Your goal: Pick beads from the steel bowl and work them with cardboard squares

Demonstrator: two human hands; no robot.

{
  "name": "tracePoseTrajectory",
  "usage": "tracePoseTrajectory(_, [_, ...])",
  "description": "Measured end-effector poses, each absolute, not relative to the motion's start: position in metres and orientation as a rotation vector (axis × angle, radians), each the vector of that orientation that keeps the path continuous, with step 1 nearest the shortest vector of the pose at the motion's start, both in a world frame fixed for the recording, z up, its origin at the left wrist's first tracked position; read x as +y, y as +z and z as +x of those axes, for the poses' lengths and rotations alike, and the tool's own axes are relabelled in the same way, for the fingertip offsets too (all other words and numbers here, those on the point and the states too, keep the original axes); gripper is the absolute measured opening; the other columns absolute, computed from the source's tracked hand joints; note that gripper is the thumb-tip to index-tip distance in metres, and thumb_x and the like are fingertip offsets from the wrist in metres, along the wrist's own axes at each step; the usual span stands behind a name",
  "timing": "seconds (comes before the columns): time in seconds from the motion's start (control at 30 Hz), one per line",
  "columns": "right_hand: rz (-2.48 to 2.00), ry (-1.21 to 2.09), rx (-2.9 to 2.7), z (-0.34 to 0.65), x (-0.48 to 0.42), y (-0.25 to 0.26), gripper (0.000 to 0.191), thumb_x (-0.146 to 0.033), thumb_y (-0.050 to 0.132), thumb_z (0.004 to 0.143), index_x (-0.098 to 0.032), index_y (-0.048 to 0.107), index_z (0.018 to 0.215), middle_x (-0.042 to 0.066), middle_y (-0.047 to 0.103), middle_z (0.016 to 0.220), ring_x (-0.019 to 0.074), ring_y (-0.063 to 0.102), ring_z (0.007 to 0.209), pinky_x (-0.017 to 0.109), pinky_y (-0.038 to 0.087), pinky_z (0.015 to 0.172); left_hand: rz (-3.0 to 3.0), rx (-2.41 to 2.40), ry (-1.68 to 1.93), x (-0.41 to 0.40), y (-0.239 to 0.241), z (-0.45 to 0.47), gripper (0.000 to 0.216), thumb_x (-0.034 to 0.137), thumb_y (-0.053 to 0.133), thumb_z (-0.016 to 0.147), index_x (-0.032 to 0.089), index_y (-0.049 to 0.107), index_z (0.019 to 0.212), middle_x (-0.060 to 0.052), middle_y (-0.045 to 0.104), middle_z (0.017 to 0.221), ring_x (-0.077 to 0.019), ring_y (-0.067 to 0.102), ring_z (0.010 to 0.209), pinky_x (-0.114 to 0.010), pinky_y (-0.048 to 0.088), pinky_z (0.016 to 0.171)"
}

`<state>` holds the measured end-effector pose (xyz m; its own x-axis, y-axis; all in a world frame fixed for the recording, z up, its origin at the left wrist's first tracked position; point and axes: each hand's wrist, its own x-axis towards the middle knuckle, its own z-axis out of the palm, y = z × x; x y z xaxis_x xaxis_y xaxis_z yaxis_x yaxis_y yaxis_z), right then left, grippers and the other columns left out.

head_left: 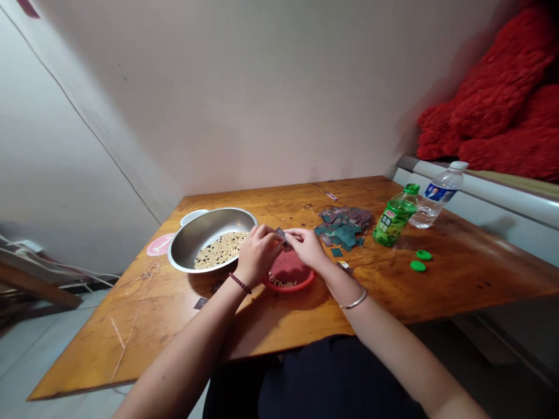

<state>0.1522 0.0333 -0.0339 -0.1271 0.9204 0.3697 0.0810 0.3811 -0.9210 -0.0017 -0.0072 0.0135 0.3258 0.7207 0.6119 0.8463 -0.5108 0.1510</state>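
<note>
Both of my hands meet above a small red dish [292, 278] that holds a few pale beans. My left hand [257, 253] and my right hand [308, 247] pinch a small dark square piece [280, 234] between their fingertips. To the left of the hands stands a steel bowl [192, 244] with pale beans and some dark bits lying in its bottom. A pile of dark green and purplish square pieces [345, 227] lies to the right of my hands on the wooden table [458, 267].
A green drink bottle [395, 216] and a clear water bottle [437, 195] lie tilted at the right, with two green caps [420, 260] near them. Red plush fabric [498, 105] is piled at the far right. Loose string [146, 273] lies at the table's left.
</note>
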Motion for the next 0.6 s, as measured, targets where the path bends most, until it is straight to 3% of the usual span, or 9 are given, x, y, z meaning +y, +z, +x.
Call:
tracePoseTrajectory(0.13, [-1.024, 0.905, -1.421, 0.157, 0.036, -0.032, 0.026, -0.031, 0.055, 0.083, -0.014, 0.068, 0.098, 0.01, 0.073, 0.094, 0.0206, 0.071, 0.079, 0.029, 0.058, 0.068, -2.624, -1.386, -0.756, -0.013, 0.024, -0.004, 0.013, 0.028, 0.053, 0.083, 0.023, 0.066, 0.085, -0.002, 0.06, 0.091, -0.0127, 0.053, 0.08, -0.024, 0.042, 0.068])
tracePoseTrajectory(0.23, [-1.078, 0.905, -1.353, 0.159, 0.037, -0.031, 0.026, -0.032, 0.055, 0.083, -0.014, 0.068, 0.097, 0.01, 0.073, 0.087, 0.0193, 0.071, 0.065, 0.028, 0.058, 0.06, -2.808, -1.387, -0.444, -0.017, 0.027, -0.007, 0.014, 0.026, 0.054, 0.081, 0.023, 0.066, 0.076, -0.001, 0.06, 0.084, -0.0105, 0.054, 0.07, -0.023, 0.037, 0.058])
tracePoseTrajectory(0.33, [-1.084, 0.907, -1.341, 0.159, 0.037, -0.031, 0.025, -0.032, 0.056, 0.082, -0.014, 0.068, 0.095, 0.01, 0.073, 0.087, 0.0189, 0.07, 0.061, 0.027, 0.057, 0.057, -2.91, -1.402, -0.194, -0.018, 0.027, -0.008, 0.014, 0.027, 0.055, 0.079, 0.023, 0.068, 0.074, -0.002, 0.061, 0.081, -0.0103, 0.055, 0.067, -0.022, 0.036, 0.057])
tracePoseTrajectory(0.6, [-1.084, 0.914, -1.391, 0.158, 0.035, -0.03, 0.024, -0.031, 0.056, 0.083, -0.016, 0.069, 0.095, 0.009, 0.073, 0.088, 0.019, 0.071, 0.065, 0.027, 0.058, 0.06, -2.738, -1.549, -0.177, -0.02, 0.036, -0.01, 0.019, 0.03, 0.051, 0.082, 0.021, 0.064, 0.071, -0.004, 0.064, 0.072, -0.0125, 0.056, 0.061, -0.025, 0.036, 0.057])
